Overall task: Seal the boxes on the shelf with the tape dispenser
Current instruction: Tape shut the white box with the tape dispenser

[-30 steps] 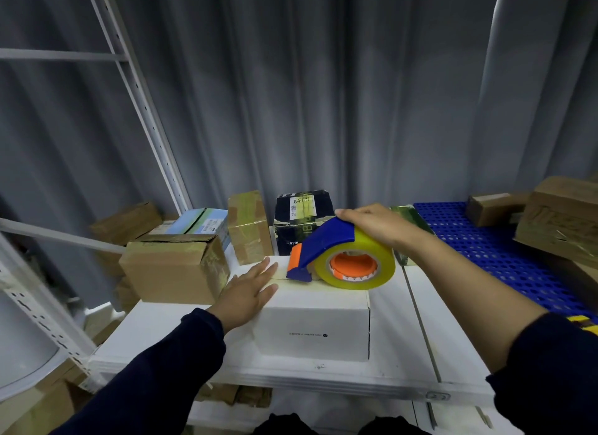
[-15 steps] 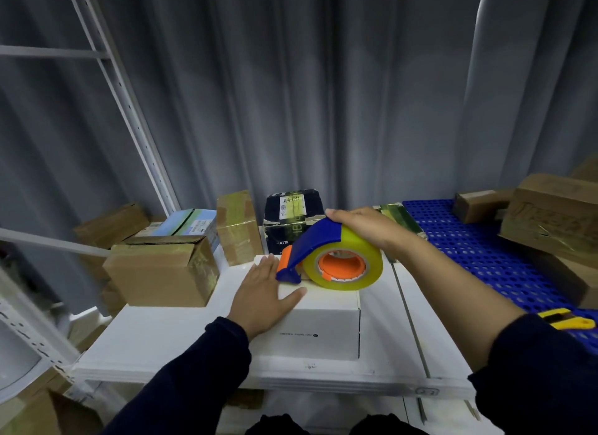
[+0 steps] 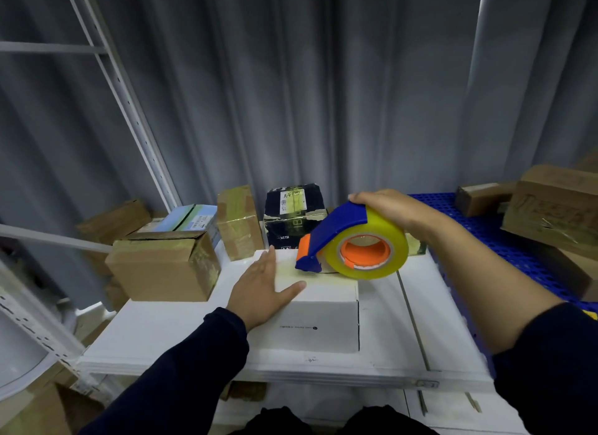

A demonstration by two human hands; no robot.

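White box (image 3: 318, 324); blue-and-orange tape dispenser (image 3: 336, 232) with yellowish tape roll (image 3: 393, 247); brown cardboard box (image 3: 161, 268); blue perforated mat (image 3: 504, 243).

Left sleeve (image 3: 181, 370) dark navy, soft matte cloth, cuff ending at the wrist just behind the left hand (image 3: 262, 292). Right sleeve (image 3: 550, 363) same navy, its edge sitting well up the forearm, leaving forearm and right hand (image 3: 385, 204) bare. Dark cloth (image 3: 307, 418), near black, shows at the bottom edge of the view; which garment, cannot tell.
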